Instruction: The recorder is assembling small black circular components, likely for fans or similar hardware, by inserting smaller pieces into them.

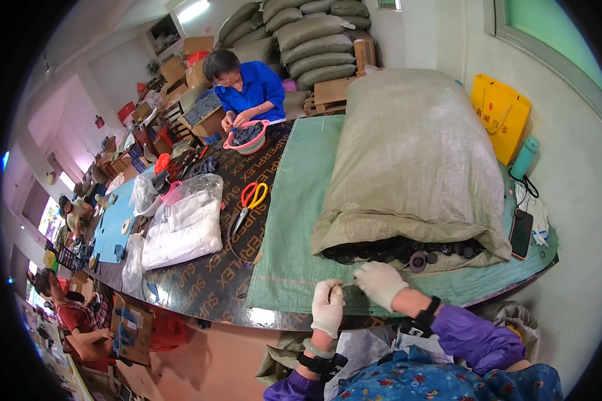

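Barely started: big woven sack [415,160] lies full on the tabletop [207,281], black round parts [408,252] spilling at its open mouth, both gloved hands just below it, left hand [328,306] and right hand [380,282] fingers curled, pinching something too small to tell.

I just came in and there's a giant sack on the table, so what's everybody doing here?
A person in white gloves sits at the table edge, with the left hand and the right hand close together at the near edge of the green cloth. Just beyond them a big grey-green sack lies open, with small dark round parts spilling from its mouth. Across the table, a person in blue works with both hands over a pink basket. Red-handled scissors lie untouched between them.
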Tool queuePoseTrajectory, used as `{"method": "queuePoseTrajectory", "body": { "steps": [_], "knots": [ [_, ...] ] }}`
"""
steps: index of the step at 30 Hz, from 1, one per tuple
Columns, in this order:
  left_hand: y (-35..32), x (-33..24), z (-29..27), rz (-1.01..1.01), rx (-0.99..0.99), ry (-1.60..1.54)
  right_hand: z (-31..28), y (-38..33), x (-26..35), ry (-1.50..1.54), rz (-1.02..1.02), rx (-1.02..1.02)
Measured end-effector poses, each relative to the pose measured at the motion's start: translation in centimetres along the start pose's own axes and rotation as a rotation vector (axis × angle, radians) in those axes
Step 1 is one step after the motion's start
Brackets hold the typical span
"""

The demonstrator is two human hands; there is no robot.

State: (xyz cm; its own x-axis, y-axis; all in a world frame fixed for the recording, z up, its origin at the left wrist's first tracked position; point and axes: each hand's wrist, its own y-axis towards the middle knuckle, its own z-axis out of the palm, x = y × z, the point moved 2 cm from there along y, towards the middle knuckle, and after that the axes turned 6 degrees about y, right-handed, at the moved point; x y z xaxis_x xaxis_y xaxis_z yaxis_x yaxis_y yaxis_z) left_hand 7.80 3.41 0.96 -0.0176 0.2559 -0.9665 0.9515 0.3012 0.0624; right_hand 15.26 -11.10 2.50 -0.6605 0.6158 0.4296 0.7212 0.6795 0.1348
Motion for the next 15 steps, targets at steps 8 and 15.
{"method": "queuePoseTrajectory", "body": {
  "steps": [8, 15],
  "knots": [
    [2.4, -2.7, 6.1, 0.345, 0.198, 0.72, -3.3, -10.5, -4.7, 0.022, 0.389, -0.096],
    [2.4, -3.4, 8.5, 0.257, 0.369, 1.089, -3.1, -12.4, -4.0, -0.047, 0.328, -0.126]
  ]
}}
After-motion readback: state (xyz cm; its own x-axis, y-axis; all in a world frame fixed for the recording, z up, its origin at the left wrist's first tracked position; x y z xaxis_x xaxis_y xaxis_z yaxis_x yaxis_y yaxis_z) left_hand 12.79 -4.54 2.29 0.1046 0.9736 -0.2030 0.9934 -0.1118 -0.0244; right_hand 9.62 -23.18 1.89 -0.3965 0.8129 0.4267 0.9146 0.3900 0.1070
